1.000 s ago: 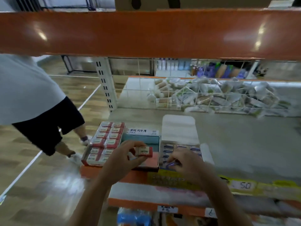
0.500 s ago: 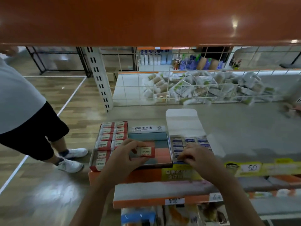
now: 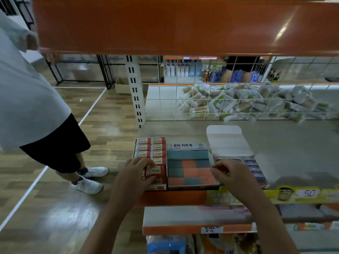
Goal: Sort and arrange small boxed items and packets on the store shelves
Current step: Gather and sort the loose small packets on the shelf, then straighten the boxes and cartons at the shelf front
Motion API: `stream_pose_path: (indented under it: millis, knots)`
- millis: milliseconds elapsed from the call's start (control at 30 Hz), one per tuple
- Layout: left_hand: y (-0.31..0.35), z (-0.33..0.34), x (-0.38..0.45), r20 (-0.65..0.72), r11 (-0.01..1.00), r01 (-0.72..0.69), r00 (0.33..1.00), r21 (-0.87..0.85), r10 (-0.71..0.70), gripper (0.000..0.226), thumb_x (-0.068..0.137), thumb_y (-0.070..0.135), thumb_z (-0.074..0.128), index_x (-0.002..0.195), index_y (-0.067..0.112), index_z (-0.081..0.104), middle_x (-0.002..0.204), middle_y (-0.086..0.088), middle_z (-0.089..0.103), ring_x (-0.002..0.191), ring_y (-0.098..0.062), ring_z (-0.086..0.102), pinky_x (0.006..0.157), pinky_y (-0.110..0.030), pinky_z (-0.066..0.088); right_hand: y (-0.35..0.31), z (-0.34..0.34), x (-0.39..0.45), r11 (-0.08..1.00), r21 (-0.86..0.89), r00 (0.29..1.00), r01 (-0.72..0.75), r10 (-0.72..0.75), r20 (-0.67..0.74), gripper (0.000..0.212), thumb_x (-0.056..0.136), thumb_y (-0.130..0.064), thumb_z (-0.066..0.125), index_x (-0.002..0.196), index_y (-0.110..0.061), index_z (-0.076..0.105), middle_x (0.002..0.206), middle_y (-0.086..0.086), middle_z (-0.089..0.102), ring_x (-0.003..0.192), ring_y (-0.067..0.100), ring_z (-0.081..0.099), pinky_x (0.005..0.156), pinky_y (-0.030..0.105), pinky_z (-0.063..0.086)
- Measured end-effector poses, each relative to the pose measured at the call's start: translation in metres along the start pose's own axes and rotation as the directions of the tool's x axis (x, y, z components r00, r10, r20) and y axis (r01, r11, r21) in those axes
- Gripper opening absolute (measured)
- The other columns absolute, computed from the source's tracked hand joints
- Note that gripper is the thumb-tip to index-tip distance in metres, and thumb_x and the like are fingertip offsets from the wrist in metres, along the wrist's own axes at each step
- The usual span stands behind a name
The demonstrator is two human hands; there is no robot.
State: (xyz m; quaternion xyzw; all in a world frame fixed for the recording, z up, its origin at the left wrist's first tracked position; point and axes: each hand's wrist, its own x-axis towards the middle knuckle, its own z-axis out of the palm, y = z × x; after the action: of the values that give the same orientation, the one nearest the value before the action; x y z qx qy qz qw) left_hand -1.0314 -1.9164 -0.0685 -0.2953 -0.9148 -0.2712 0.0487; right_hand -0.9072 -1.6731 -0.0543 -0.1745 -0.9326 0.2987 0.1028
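Left hand (image 3: 134, 177): thumb and fingers pinch one small red-and-white eraser box (image 3: 155, 170), set into the near end of the red display tray (image 3: 150, 158) among like boxes in two columns; the box sits slightly askew to its neighbours and looks not yet seated. Right hand (image 3: 232, 176): fingers curled at the near-left corner of the blue-labelled box carton (image 3: 240, 166); whether they pinch a box or only the carton edge cannot be told, the fingertips hiding the contact. Between the two, touching or just beside both: open tray of blue and coral rubber erasers (image 3: 190, 169), Korean label strip at its far edge. All three stand along the front edge of the grey shelf (image 3: 286, 143), at its left end, above the orange price rail (image 3: 172, 197) with a yellow tag. White carton flap (image 3: 227, 140) lies open toward the shelf back. Behind, past a wire grid: loose packets (image 3: 247, 105). Bystander (image 3: 36, 107) stands at left on the wood floor. Step in hand, by judgement: returning a stray box to its tray. Next move calls for pressing it flat and square with its row, then letting go without disturbing the adjoining boxes.
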Motion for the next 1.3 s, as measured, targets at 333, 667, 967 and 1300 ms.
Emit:
stream_pose_path:
  millis: [333,667,967,1300]
  knots:
    - [0.004,-0.002,0.008,0.146,0.998,-0.063,0.988,0.016,0.06,0.028,0.085,0.039,0.062,0.111,0.032,0.054,0.124,0.012,0.046,0.118,-0.008,0.039,0.088,-0.022,0.04,-0.015,0.003,-0.004,0.997,-0.025,0.996,-0.074,0.073,-0.047,0.014,0.088,-0.031,0.063,0.098,-0.02,0.062,0.083,-0.011,0.058,0.072,-0.007,0.052,0.061,0.006,0.041]
    - [0.047,-0.014,0.056,0.232,0.945,-0.327,0.92,0.007,0.317,0.028,0.093,0.044,0.046,0.118,0.034,0.054,0.115,0.013,0.051,0.112,-0.009,0.045,0.088,-0.021,0.036,-0.008,-0.005,-0.002,0.989,-0.02,0.989,-0.15,0.15,0.007,0.022,0.093,-0.028,0.055,0.113,-0.019,0.06,0.093,-0.012,0.059,0.078,-0.006,0.052,0.064,0.008,0.039]
    - [0.186,0.04,0.101,0.212,0.791,-0.599,0.762,-0.125,0.612,0.028,0.093,0.042,0.048,0.114,0.026,0.059,0.117,0.005,0.058,0.109,-0.015,0.051,0.089,-0.031,0.044,0.044,-0.069,-0.016,0.976,-0.147,0.982,-0.163,0.147,-0.118,0.019,0.091,-0.02,0.057,0.103,-0.009,0.066,0.094,0.008,0.064,0.083,0.02,0.06,0.079,0.031,0.047]
    - [0.362,0.152,0.085,0.349,0.685,-0.725,0.624,-0.076,0.699,0.034,0.091,0.043,0.05,0.119,0.025,0.054,0.121,-0.002,0.053,0.117,-0.024,0.045,0.095,-0.035,0.039,0.182,-0.181,-0.093,0.856,-0.281,0.889,-0.433,0.354,-0.291,0.032,0.089,-0.02,0.058,0.12,-0.014,0.058,0.12,0.01,0.053,0.105,0.029,0.056,0.086,0.034,0.044]
